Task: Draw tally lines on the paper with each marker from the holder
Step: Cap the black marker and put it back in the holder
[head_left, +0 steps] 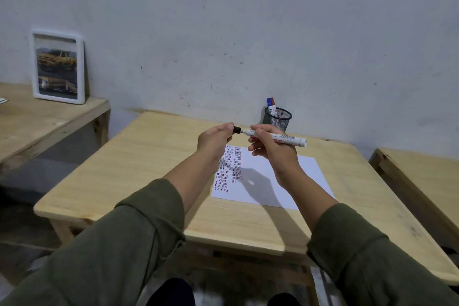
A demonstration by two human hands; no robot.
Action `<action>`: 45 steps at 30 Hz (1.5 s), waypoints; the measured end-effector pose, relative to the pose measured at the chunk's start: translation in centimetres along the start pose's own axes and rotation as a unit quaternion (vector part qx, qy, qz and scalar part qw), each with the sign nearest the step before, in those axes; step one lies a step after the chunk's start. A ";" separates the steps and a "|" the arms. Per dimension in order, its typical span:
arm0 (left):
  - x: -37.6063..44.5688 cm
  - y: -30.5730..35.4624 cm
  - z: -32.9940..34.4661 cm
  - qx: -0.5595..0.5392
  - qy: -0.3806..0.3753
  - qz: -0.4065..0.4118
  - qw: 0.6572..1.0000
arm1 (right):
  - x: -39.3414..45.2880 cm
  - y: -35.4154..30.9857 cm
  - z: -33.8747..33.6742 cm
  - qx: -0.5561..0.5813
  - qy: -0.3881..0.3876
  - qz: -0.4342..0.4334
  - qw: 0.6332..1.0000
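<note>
My right hand (270, 149) grips a white marker (285, 137) held level above the paper, its tip pointing left. My left hand (214, 140) pinches the marker's black cap (237, 129) just off the tip; a small gap shows between cap and tip. Below both hands lies the white paper (298, 181) on the wooden table (154, 169), with columns of short black, red and blue tally lines on its left part. At the back, against the wall, a black mesh holder (279, 119) contains a blue-capped marker (269, 102) and a red-capped marker (273, 102).
A white picture frame (58, 67) leans on the wall on a second wooden table (37, 119) at the left. Another wooden table (422, 176) stands at the right. My knees show under the front table edge.
</note>
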State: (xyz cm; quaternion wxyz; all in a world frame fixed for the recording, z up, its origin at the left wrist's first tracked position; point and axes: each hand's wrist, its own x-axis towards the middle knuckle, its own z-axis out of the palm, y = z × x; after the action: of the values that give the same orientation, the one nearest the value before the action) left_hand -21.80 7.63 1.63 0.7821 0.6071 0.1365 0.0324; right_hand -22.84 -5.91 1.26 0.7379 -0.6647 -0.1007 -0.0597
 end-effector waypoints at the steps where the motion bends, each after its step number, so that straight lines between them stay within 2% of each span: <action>1: -0.1 0.1 0.2 0.003 -0.008 -0.001 1.000 | 0.0 -0.1 0.0 -0.003 -0.001 -0.001 1.000; 10: -0.8 1.4 0.9 -0.028 -0.060 -0.059 0.996 | -0.3 -1.3 -0.5 -0.068 -0.022 -0.034 0.997; 14: -1.4 1.4 2.1 -0.093 -0.066 -0.052 0.992 | -0.2 -1.5 0.0 0.057 0.030 -0.014 0.998; 17: -1.7 1.1 2.9 -0.151 -0.052 -0.031 0.987 | -0.4 -1.3 0.4 0.131 0.038 -0.004 0.991; 20: -1.9 0.7 3.3 -0.164 -0.044 -0.020 0.985 | -0.5 -1.3 0.2 0.149 0.042 0.005 0.988; 25: -2.1 0.9 4.4 -0.170 -0.059 0.014 0.984 | -0.2 -1.5 0.1 0.255 0.040 0.045 0.965; 28: -1.7 1.1 4.4 -0.135 -0.057 0.040 0.988 | 0.2 -1.7 -0.3 0.251 0.015 0.055 0.966; 32: -0.3 2.6 4.3 -0.065 -0.056 0.073 0.994 | 0.6 -3.2 -1.4 0.183 -0.066 0.054 0.979; 35: 1.5 4.4 4.3 -0.045 -0.038 0.084 0.995 | 1.4 -4.2 -3.0 0.199 -0.121 0.070 0.970; 38: 3.1 5.9 5.0 -0.019 -0.058 0.091 0.994 | 2.6 -5.3 -4.7 0.196 -0.169 0.089 0.962; 40: 4.2 6.6 6.2 0.020 -0.081 0.105 0.991 | 3.8 -5.7 -5.4 0.144 -0.155 0.079 0.974; 45: 7.0 6.7 9.6 0.156 -0.106 0.121 0.975 | 8.2 -5.4 -7.3 -0.002 -0.027 0.033 0.999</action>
State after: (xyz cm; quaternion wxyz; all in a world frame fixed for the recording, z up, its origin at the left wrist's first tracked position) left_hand -11.83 1.83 8.96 0.6782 0.7335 -0.0184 0.0405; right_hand -15.52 -13.33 7.66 0.7348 -0.6708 -0.0986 -0.0170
